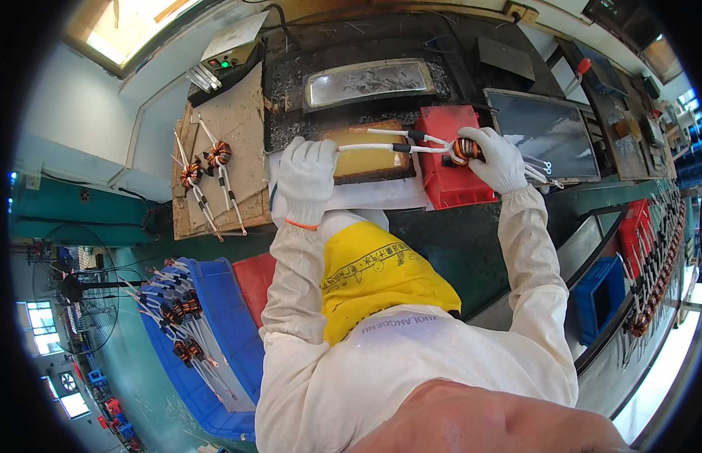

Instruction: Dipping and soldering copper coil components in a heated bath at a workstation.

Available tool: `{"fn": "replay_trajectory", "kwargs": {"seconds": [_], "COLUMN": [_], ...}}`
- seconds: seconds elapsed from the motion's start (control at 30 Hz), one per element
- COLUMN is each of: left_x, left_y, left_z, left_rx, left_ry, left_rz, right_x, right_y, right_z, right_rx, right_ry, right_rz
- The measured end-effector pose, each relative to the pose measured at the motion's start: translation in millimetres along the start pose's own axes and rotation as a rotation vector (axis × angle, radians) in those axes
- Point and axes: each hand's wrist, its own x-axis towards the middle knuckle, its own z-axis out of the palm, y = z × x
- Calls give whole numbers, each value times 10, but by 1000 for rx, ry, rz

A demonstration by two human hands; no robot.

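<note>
Lettered shirt point(434, 351), printed yellow cloth point(388, 283), coil point(465, 152)

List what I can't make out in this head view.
In the head view:
Whether the left hand grips the end of the white lead: its own glove hides the palm side.
Part of the coil: covered by the right hand.
Part of the blue bin's floor: hidden under piled coils.
Exact count in the far-right coil row: too small and crowded.
</note>
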Motion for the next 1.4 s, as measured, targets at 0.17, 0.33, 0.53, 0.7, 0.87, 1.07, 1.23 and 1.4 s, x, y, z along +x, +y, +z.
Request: {"fn": "replay_trajectory", "kwargs": {"seconds": [0.17, 0.33, 0.53, 0.7, 0.87, 1.07, 1.23, 1.4], "left_x": [24, 178, 529, 533, 439, 486, 474, 397], "left_y": [35, 465, 1333, 1642, 1663, 1635, 1572, 1517], "left_z": [19, 10, 391, 720, 850, 924, 972, 1048], "left_rx": [-10, -41, -280, -40, -26, -109, -188, -230], "left_ry": [-114, -118, -247, -241, -173, -210, -227, -135], "left_rz": [-71, -69, 111, 13, -16, -54, -80, -82], "right_x": [-9, 2, -4, -8, 8, 36, 103, 136], "right_y": [-5, -10, -28, -47, -84, -163, -229, -273], "right_z": [-8, 10, 71, 131, 166, 130, 96, 82], "right_rx": [-17, -20, -90, -124, -168, -193, -253, -299], "right_ry": [18, 7, 57, 95, 71, 34, 23, 32], "right_rz": [-15, -7, -5, 20, 73, 108, 62, 21]}}
